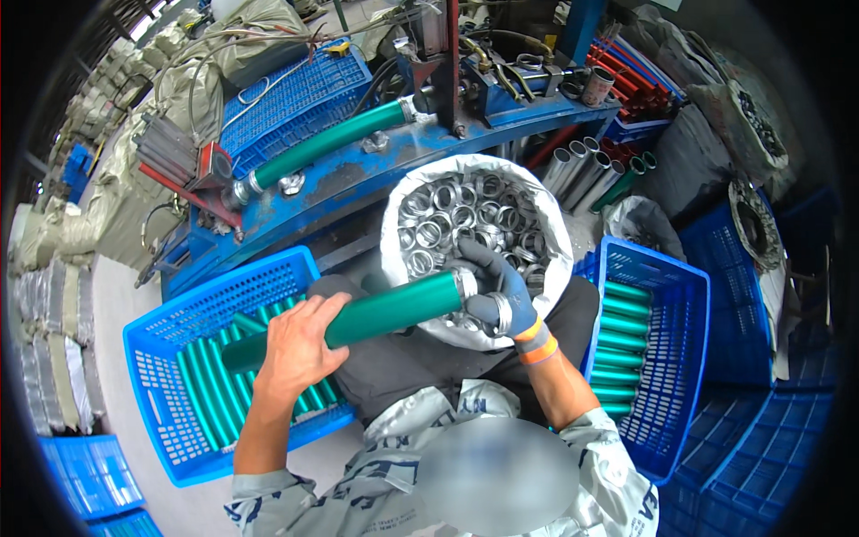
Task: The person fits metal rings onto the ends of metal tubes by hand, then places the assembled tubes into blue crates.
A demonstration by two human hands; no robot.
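Crumpled beige sacks [130, 210] pile up at the left, beyond blue slatted plastic crates [88, 470]; slender red tubes [632, 82] lie bundled at the upper right.

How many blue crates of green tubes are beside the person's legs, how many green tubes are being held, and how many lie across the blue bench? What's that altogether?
Crates (left crate, right crate): 2
Held tube: 1
Tube across the bench: 1
Total: 4
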